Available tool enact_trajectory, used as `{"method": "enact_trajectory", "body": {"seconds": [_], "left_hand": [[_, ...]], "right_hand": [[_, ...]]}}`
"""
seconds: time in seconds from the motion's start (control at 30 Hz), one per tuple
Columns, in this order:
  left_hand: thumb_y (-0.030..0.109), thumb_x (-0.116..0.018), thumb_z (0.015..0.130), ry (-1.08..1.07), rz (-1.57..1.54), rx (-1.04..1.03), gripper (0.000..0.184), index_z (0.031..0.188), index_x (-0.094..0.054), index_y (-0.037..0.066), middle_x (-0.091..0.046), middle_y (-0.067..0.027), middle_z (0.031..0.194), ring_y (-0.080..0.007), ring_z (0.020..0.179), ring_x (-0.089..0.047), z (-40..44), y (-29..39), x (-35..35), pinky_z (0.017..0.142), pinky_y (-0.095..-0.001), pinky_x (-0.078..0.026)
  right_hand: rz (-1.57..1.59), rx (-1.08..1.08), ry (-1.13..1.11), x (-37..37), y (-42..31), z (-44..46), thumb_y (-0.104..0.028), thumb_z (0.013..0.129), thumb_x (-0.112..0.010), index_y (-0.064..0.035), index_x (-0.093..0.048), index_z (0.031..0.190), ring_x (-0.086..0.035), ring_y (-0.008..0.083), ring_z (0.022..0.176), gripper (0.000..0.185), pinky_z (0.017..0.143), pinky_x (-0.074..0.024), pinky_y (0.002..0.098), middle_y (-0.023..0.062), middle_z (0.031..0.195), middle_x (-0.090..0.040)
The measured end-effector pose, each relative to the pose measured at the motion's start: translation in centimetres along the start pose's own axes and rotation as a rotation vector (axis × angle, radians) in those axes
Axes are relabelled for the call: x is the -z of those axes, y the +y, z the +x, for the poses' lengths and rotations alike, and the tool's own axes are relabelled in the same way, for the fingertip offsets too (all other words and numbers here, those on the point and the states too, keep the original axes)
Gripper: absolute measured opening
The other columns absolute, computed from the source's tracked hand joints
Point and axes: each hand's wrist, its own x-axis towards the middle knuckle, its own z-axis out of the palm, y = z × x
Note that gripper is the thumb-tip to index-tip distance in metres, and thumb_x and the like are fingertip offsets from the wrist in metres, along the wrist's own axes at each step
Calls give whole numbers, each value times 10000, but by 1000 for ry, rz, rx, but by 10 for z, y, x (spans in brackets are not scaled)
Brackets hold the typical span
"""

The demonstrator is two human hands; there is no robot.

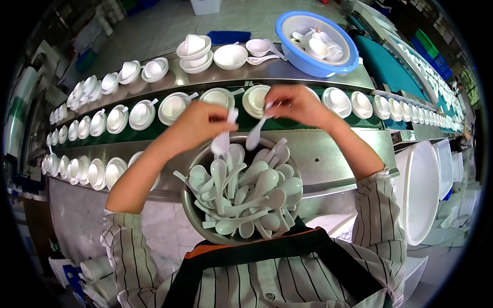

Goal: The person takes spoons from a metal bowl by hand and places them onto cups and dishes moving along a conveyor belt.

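Left hand [208, 123] has its fingers closed on at least one white spoon [222, 141]; whether more are gripped is unclear. Right hand [292, 101] pinches another spoon [253, 137] by its handle, bowl end hanging down. Both are at the far side of a round metal bowl [190, 216] heaped with spoons. Beyond lies a green conveyor belt [285, 123] carrying nested white dishes [141, 114]. Best practice, probably: grip handles near their ends, lifting each spoon clear without dragging its neighbours.
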Motion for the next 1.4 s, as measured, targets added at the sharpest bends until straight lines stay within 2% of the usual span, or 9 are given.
{"method": "enact_trajectory", "body": {"seconds": [0.1,0.3,0.5,0.63,0.77,0.87,1.03,1.17,1.4], "left_hand": [[184,-685,788,367,-145,-148,225,678,-617,1,-577,-45,585,-67,540,-507,56,0,7,512,-262,-394],[180,-676,788,448,238,-296,251,707,-561,-28,-538,-123,596,-177,533,-475,157,-64,-5,536,-316,-389],[155,-702,755,118,390,-227,192,773,-632,-23,-602,-155,653,-215,558,-538,178,-120,-28,556,-350,-417],[193,-733,728,420,607,-458,338,997,-651,5,-658,-158,872,-225,726,-597,156,-135,-18,667,-304,-465],[245,-683,807,119,283,9,405,1126,-604,9,-643,-111,1032,-158,900,-598,76,-67,0,818,-265,-460],[268,-640,862,-65,-71,79,356,1120,-604,25,-636,-53,1007,-115,905,-568,16,-75,-19,819,-278,-454],[255,-660,858,54,-284,129,406,1154,-565,-5,-611,-69,1063,-133,980,-553,-24,-58,-53,878,-282,-433],[243,-646,868,103,-276,132,386,1154,-568,-4,-616,-74,1062,-146,982,-558,-26,-55,-63,875,-290,-438],[242,-622,881,111,-321,80,359,1140,-576,-1,-630,-85,1040,-163,974,-575,10,-27,-100,879,-301,-439]], "right_hand": [[55,-135,295,43,19,-2,-38,857,-628,-3,-605,926,-631,101,745,80,637,-514,223,28,820,-643],[-220,-131,689,89,100,-25,-31,828,-642,13,-615,889,-617,96,630,81,578,-506,245,57,691,-641],[-429,-318,477,60,151,-30,-187,811,-692,-21,-646,953,-660,203,737,223,679,-508,303,115,828,-675],[-458,-106,457,39,102,-27,-304,826,-677,-74,-642,1032,-641,242,776,311,715,-495,331,115,899,-669],[-205,-121,-132,0,19,-46,-253,869,-630,-51,-637,993,-621,206,733,237,678,-484,325,108,819,-653],[-151,-125,-212,-7,23,-51,-191,878,-621,-41,-643,943,-612,145,674,166,630,-486,285,72,772,-644],[77,-277,157,33,-5,-38,-123,891,-604,5,-632,860,-595,68,582,135,510,-492,203,27,713,-616],[118,-231,337,92,38,-19,-84,881,-612,4,-638,899,-629,86,719,93,662,-527,216,56,810,-655],[-348,57,721,85,114,-3,-18,790,-664,-30,-665,902,-642,146,694,113,647,-503,276,86,799,-683]]}}
